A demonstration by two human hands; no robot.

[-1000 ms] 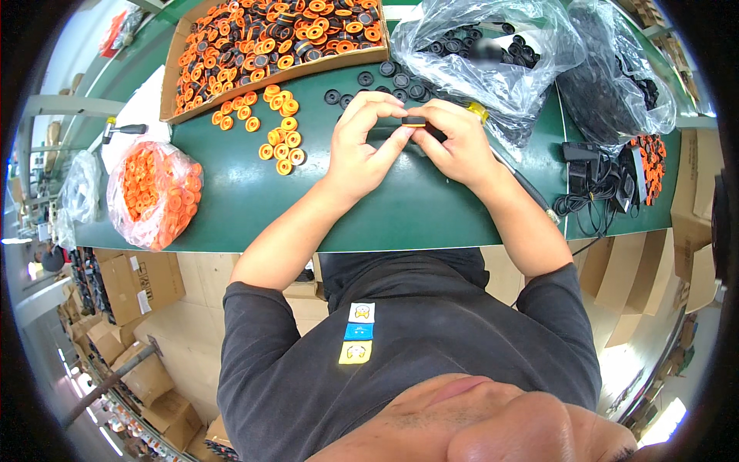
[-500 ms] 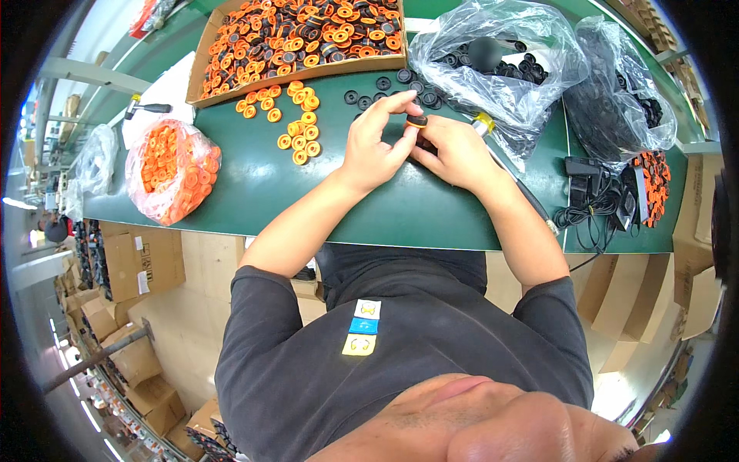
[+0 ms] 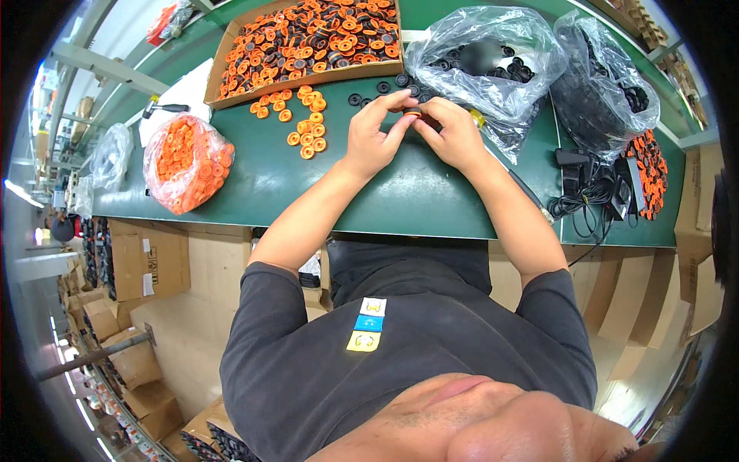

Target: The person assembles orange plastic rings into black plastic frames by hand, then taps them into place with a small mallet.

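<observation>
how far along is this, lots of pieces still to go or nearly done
Done: a cardboard box full of orange-and-black discs. In hand: left hand and right hand pinch one small orange-and-black piece between the fingertips. Left: loose orange rings and black rings on the table, a bag of orange rings, and two bags of black parts. Probably much remains.

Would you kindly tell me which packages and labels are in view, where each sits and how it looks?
Open cardboard box: far left of table, shallow, brown, full of orange and black discs.
Orange-filled bag: table's left, clear, rounded.
Clear bag: beyond the right hand, crumpled, black parts inside.
Second bag: far right, dark contents.
Stickers: on shirt; white, blue, yellow squares.
Cartons: under table, brown.
</observation>
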